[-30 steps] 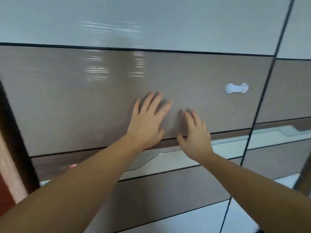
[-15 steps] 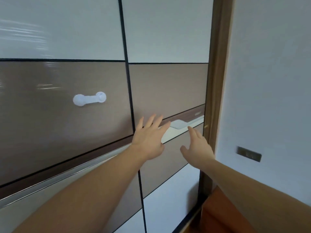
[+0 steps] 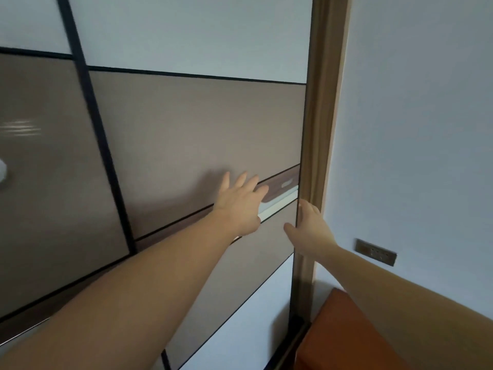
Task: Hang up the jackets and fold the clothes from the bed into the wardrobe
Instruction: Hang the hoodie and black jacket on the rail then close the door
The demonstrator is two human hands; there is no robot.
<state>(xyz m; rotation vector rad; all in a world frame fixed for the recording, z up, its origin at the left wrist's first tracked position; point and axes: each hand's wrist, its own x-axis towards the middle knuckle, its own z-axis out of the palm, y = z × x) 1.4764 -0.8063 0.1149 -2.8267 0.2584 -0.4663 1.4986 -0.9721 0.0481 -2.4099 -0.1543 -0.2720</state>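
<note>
The left hand (image 3: 241, 202) presses flat, fingers spread, on the sliding wardrobe door (image 3: 202, 134). The right hand (image 3: 310, 227), fingers straight, touches that door's right edge beside the wooden frame (image 3: 324, 102).

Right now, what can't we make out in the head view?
- Wardrobe inside: hidden behind the sliding door.
- Jackets, clothes, bed: out of frame.
- White latch: cut off by the left edge.
- Right hand fingers: at the door's edge; whether they grip it cannot be told.
- Wall plate: too small to read.
</note>
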